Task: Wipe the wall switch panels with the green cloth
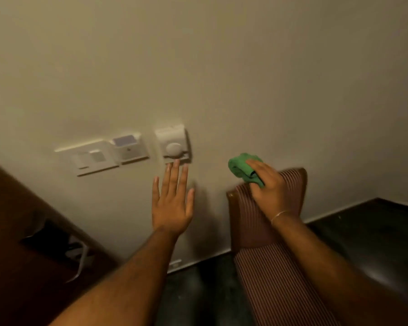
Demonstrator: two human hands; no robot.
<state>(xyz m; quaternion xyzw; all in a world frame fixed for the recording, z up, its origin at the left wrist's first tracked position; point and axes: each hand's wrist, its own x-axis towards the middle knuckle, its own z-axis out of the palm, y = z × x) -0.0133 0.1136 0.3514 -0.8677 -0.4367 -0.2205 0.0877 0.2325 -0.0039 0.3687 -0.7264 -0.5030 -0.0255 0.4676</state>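
Three white panels hang in a row on the beige wall: a wide switch plate (90, 157) at the left, a key-card holder (130, 147) in the middle, and a box with a round dial (173, 143) at the right. My left hand (172, 201) is flat and open, fingers spread, its fingertips just below the dial box. My right hand (270, 187) holds a bunched green cloth (242, 167) to the right of the panels, apart from them.
A striped upholstered chair (269, 267) stands against the wall under my right arm. A dark wooden desk (21, 231) with a cable opening fills the lower left. The floor (363, 243) is dark and glossy.
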